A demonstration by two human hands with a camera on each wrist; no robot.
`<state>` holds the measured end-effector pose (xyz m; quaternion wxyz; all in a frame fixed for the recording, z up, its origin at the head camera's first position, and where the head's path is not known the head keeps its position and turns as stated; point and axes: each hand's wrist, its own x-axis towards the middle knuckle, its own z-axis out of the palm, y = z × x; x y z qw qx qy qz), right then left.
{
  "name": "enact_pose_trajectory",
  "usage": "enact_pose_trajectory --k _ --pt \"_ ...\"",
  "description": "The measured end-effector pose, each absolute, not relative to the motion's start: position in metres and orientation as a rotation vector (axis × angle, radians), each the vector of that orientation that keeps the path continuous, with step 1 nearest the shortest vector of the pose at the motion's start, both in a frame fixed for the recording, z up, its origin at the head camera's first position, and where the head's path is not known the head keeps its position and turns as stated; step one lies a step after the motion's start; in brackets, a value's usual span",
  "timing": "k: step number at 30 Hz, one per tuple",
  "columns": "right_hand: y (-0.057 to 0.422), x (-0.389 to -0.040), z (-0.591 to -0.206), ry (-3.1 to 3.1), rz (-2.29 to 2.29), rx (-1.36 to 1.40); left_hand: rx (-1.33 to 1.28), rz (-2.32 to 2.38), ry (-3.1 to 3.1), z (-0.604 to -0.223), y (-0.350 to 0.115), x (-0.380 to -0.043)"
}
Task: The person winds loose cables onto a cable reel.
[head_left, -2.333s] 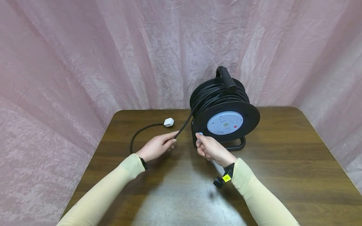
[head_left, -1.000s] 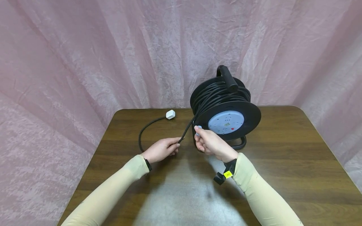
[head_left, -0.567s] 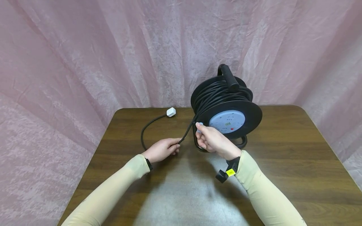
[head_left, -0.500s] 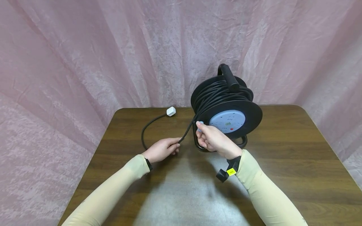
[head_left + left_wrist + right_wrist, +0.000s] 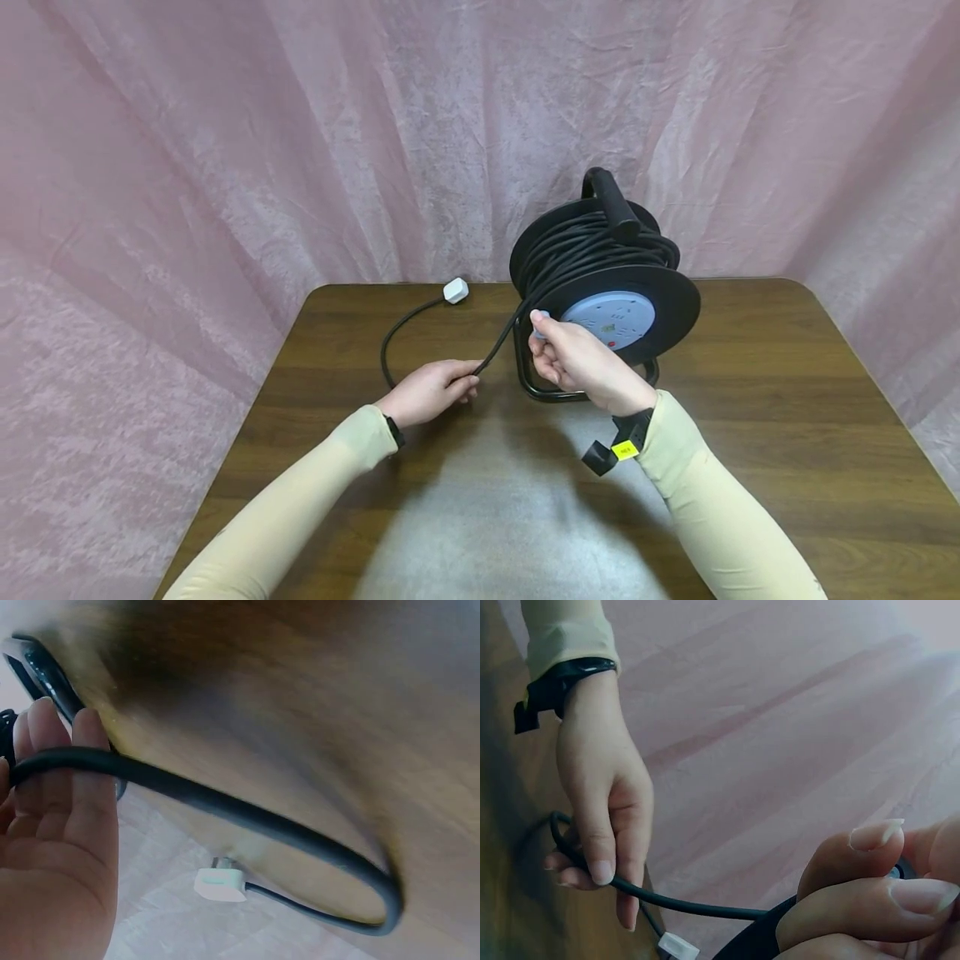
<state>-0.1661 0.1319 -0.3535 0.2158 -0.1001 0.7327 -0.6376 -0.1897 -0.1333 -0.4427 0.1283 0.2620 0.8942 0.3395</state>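
Observation:
A black cable reel (image 5: 678, 300) with a pale blue socket panel (image 5: 622, 312) stands on its tube frame at the back right of the table. My right hand (image 5: 581, 358) grips the small blue crank knob (image 5: 541, 317) at the left of the reel's front disc; fingers cover most of the knob. To its left, my left hand (image 5: 429, 392) pinches the black cable (image 5: 501, 340) between thumb and fingers, low over the table. From there the cable runs up onto the wound coils. Its free end loops behind the left hand to a white plug (image 5: 456, 290), also visible in the left wrist view.
The wooden table (image 5: 780, 400) ends at a back edge close behind the plug. A pink curtain (image 5: 420, 150) hangs behind and at both sides. The reel's black carrying handle (image 5: 615, 208) juts up at the top.
The white plug has slid toward the back edge, and its cable loop has shifted right. My right hand has moved slightly up and right with the knob; the socket panel has turned a little.

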Motion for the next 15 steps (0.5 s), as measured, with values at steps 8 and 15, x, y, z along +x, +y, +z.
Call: enact_pose_trajectory --k 8,15 --pt "0.1378 -0.1677 -0.3488 2.093 -1.731 -0.316 0.76 0.984 2.625 -0.4415 -0.1362 -0.1905" --pt "0.142 -0.1668 -0.3428 2.108 -1.741 -0.328 0.766 0.997 2.632 -0.4406 -0.1365 -0.189"
